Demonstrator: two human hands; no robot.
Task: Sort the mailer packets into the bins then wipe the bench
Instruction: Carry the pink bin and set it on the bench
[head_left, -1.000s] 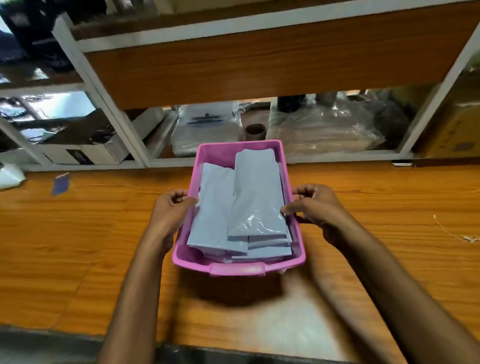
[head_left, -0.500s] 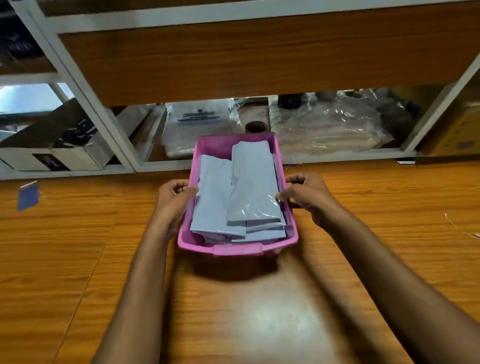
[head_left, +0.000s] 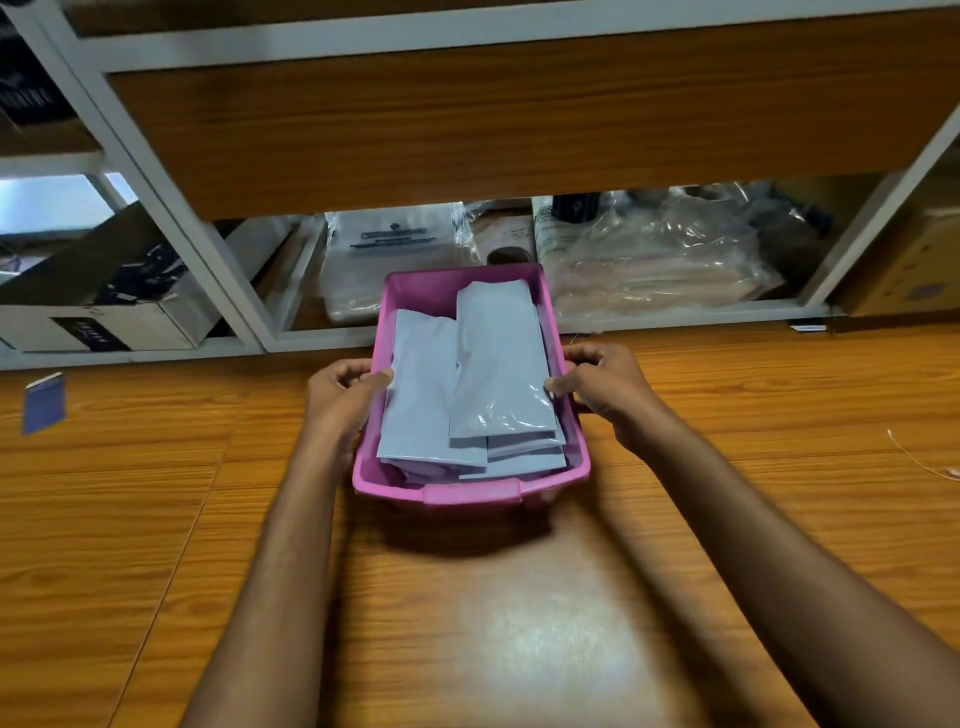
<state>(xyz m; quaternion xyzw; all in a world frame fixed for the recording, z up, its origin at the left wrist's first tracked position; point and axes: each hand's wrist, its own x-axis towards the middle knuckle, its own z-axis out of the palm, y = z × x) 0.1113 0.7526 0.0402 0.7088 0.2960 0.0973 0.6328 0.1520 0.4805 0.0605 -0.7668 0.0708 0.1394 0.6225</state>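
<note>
One wide-angle camera on the person's head looks forward and down over the wooden counter (head_left: 130, 519) toward the shelf unit (head_left: 519, 130) at its far edge. It sits close: forearms enter from the bottom edge, and the left hand (head_left: 340, 397) and right hand (head_left: 610, 387) meet the pink bin (head_left: 467, 491) at mid-frame.

1. No text here can be read with certainty.
2. The clear bag (head_left: 395, 244) carries dark printed lines and a small logo, all too blurred to read.
3. The second bag (head_left: 550, 234), to its right, has small print on its edge, also illegible.
4. The black label (head_left: 85, 332) on the box (head_left: 166, 322) at left shows pale letters, too small to read.
</note>
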